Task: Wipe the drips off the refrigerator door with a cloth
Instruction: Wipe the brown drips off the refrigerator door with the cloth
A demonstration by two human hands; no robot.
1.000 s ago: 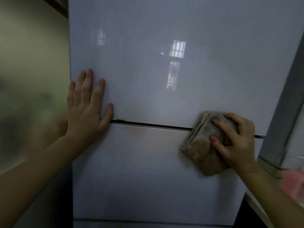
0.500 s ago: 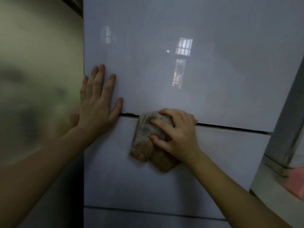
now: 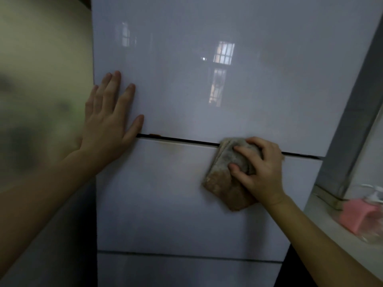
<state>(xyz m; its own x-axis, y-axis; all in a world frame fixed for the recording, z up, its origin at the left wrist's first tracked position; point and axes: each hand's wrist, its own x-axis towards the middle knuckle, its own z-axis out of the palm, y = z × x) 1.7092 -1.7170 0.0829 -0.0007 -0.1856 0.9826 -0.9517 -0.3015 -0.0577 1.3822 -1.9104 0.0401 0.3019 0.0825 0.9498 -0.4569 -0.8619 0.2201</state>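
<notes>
The left hand (image 3: 107,125) is laid flat on the left edge of the refrigerator door (image 3: 186,90), with its fingers (image 3: 116,83) spread apart. A brown smear (image 3: 172,147) is seen just under the dark gap between the doors. Farther right, a folded brown cloth (image 3: 223,179) is pressed on that gap by the right hand (image 3: 261,168), whose fingers are curled on it. A pink thing (image 3: 356,216) is seen on the counter (image 3: 323,228).

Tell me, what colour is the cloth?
Mottled brown and grey cloth, seen in the head view.
</notes>
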